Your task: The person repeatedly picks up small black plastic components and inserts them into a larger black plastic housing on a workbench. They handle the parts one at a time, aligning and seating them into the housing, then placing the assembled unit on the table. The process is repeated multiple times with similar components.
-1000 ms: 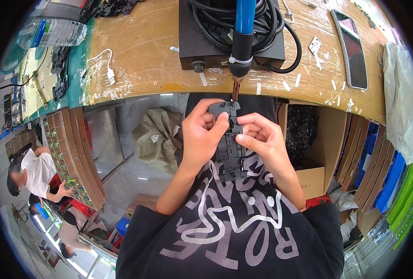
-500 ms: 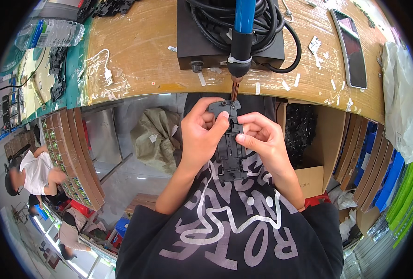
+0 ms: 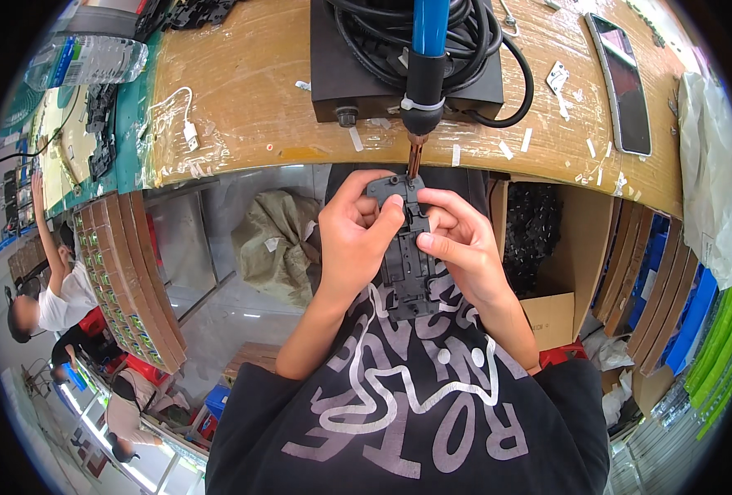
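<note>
A long black plastic part (image 3: pixel 405 260) is held upright in front of my chest by both hands. My left hand (image 3: pixel 356 239) grips its left side, thumb over the upper face. My right hand (image 3: pixel 456 239) grips the right side, fingers curled onto the front. The part's top end touches the metal tip of a blue-handled soldering iron (image 3: pixel 422 66), which hangs over the edge of the wooden bench (image 3: pixel 242 99) from a black box wound with black cable (image 3: pixel 407 49).
A phone (image 3: pixel 621 82) lies at the bench's right, a white cable (image 3: pixel 186 124) and a water bottle (image 3: pixel 85 58) at its left. A cardboard box of black parts (image 3: pixel 539 239) stands right of my hands. Stacked trays (image 3: pixel 127 280) and other people (image 3: pixel 44 297) are at left.
Both hands have held the black part against the iron's tip; the view has shifted only slightly.
</note>
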`<action>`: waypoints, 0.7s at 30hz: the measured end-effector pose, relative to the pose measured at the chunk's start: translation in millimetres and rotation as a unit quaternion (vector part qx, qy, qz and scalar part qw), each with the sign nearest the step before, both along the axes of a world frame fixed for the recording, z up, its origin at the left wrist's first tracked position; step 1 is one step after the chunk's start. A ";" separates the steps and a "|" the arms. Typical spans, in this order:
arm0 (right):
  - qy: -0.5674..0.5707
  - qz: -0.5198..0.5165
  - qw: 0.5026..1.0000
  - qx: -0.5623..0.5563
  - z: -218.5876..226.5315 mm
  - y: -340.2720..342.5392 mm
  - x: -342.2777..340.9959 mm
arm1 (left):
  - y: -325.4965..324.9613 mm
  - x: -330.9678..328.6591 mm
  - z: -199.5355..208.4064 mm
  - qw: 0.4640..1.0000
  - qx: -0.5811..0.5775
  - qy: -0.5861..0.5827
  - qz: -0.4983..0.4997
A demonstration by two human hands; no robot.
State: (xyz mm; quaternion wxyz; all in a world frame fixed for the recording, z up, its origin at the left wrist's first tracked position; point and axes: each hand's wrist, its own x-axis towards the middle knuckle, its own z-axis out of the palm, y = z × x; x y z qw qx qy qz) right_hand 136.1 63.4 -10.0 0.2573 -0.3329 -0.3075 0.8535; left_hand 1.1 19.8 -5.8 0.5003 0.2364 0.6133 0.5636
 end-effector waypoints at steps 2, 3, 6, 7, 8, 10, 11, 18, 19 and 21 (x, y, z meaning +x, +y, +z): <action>0.008 -0.003 1.000 0.000 0.1 -0.8 -0.1 | -0.8 -0.3 0.2 1.000 0.002 -0.004 -0.006; 0.012 -0.005 1.000 -0.001 0.1 -1.0 -0.3 | -0.5 0.3 1.3 1.000 0.001 -0.015 -0.004; 0.019 -0.001 1.000 0.009 -3.0 -1.7 0.3 | 0.4 1.7 3.6 0.999 -0.001 -0.044 -0.007; 0.023 -0.002 1.000 0.006 -2.8 -1.7 0.1 | -0.6 0.2 2.8 0.999 0.001 -0.053 -0.015; 0.026 -0.004 1.000 0.003 -2.4 -1.8 -0.1 | -1.0 -0.7 2.1 0.998 0.002 -0.062 -0.023; 0.031 -0.007 0.999 -0.003 -2.5 -2.3 -0.9 | -0.7 -1.2 1.8 0.998 0.005 -0.054 -0.026; 0.034 -0.008 0.999 -0.006 -2.9 -2.6 -1.5 | -0.4 -1.5 1.8 0.998 0.006 -0.050 -0.028; 0.038 -0.005 0.999 -0.015 -3.5 -2.6 0.0 | 0.7 -3.4 2.6 0.997 0.010 -0.072 -0.029; 0.036 -0.007 0.999 -0.015 -3.4 -2.8 0.0 | 0.6 -3.2 1.5 0.997 0.012 -0.073 -0.028; 0.032 -0.010 0.999 -0.018 -1.3 -2.6 -1.3 | 1.5 -3.5 1.9 0.997 0.011 -0.075 -0.025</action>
